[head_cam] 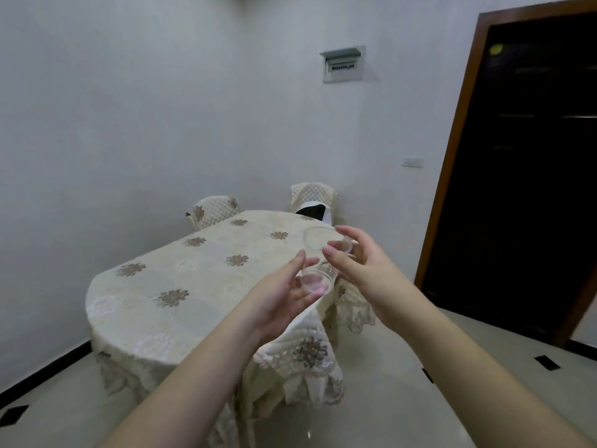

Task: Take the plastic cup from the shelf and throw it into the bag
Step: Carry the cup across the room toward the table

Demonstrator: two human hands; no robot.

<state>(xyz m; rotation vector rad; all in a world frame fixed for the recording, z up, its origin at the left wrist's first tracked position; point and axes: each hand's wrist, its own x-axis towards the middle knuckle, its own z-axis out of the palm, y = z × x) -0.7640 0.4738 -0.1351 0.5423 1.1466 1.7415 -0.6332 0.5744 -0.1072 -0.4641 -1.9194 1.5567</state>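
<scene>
A clear plastic cup [318,257] is held in the air between both hands, tilted with its rim pointing up and away, over the right edge of the table. My left hand [284,295] cups its base from below. My right hand [358,257] grips its upper side near the rim. A black bag [311,211] with a white edge rests on the far chair behind the table. No shelf is in view.
An oval table [181,286] with a cream flowered cloth fills the middle. Two covered chairs [213,210] stand at its far side. A dark wooden door [517,176] is on the right. Pale tiled floor [420,367] lies around the table.
</scene>
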